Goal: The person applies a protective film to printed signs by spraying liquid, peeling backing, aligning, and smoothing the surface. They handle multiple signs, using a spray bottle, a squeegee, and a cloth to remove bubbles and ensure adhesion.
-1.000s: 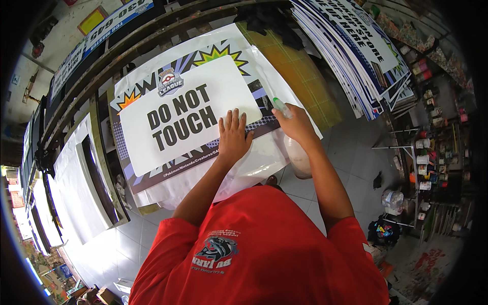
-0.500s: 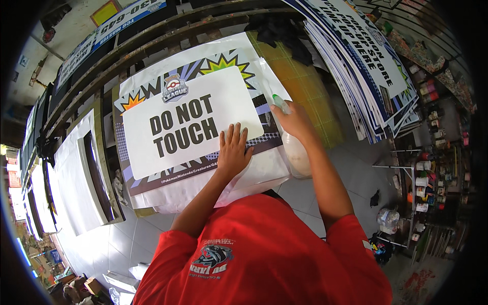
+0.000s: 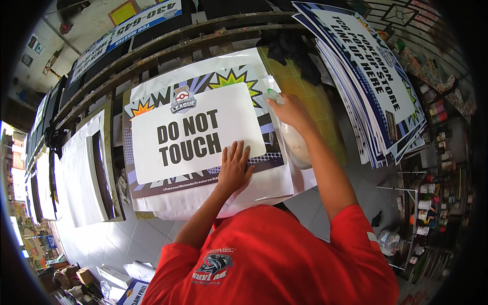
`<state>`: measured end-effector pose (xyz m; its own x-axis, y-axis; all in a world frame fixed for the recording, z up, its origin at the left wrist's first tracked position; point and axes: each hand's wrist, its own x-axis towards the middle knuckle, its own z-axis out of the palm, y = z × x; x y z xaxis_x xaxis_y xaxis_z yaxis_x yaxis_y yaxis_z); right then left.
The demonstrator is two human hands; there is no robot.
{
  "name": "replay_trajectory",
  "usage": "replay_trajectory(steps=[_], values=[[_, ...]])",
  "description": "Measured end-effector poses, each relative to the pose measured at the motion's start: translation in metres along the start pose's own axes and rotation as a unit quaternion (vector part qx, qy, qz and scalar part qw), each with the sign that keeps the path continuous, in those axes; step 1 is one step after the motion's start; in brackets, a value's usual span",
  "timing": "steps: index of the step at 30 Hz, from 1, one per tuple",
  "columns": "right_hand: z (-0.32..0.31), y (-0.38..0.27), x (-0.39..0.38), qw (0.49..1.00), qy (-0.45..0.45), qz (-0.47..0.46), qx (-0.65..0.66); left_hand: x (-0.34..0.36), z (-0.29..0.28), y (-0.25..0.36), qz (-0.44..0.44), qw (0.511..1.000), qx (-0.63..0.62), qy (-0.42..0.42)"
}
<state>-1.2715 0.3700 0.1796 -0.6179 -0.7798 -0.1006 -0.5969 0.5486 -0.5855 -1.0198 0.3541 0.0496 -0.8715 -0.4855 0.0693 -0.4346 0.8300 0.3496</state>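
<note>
My left hand (image 3: 236, 165) lies flat with fingers apart on the lower right of a white rounded-corner card (image 3: 239, 117) bearing large black lettering and a badge. Beneath the card is a patterned board (image 3: 267, 157) with purple stripes and star bursts, resting on white backing sheets (image 3: 213, 202). My right hand (image 3: 286, 109), at the board's right edge, grips a translucent plastic bottle (image 3: 295, 148) of pale liquid by its upper part; its green nozzle shows above my fingers.
A yellowish gridded mat (image 3: 323, 122) and dark cloth (image 3: 287, 51) lie at the right of the sheets. Stacked printed signs (image 3: 366, 76) stand farther right, above a rack of paint containers (image 3: 424, 213). White-covered frames (image 3: 76, 173) are at left, and slatted rails (image 3: 168, 40) run along the back.
The scene has shifted downward in view. My right hand and bottle have moved toward the back along the board's right edge; my left hand stays on the card.
</note>
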Motion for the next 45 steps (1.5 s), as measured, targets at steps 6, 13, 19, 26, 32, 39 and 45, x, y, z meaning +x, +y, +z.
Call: replay_trajectory(steps=[6, 13, 19, 26, 32, 39, 45], values=[[0.001, -0.011, 0.033, 1.000, -0.001, 0.003, -0.002, 0.001, -0.001, -0.001, -0.009, 1.000, -0.007, -0.008], [0.010, -0.007, 0.065, 0.999, 0.046, -0.018, 0.001, 0.000, -0.001, -0.002, -0.005, 1.000, -0.009, -0.006], [0.003, -0.007, 0.046, 0.997, 0.049, -0.040, 0.041, -0.003, -0.001, -0.004, 0.007, 1.000, -0.013, 0.005], [-0.003, -0.009, -0.047, 1.000, -0.025, -0.002, 0.008, -0.003, 0.001, -0.008, 0.024, 0.999, -0.023, 0.028], [0.015, -0.005, -0.137, 0.998, -0.028, 0.046, -0.013, 0.000, 0.002, -0.008, 0.040, 0.999, -0.004, 0.033], [0.066, 0.008, -0.235, 0.992, -0.008, 0.107, 0.059, 0.001, 0.008, -0.010, 0.034, 0.999, 0.029, 0.015], [0.075, -0.005, -0.253, 0.985, 0.066, 0.105, 0.122, -0.002, 0.012, -0.010, 0.034, 0.999, 0.012, 0.031]])
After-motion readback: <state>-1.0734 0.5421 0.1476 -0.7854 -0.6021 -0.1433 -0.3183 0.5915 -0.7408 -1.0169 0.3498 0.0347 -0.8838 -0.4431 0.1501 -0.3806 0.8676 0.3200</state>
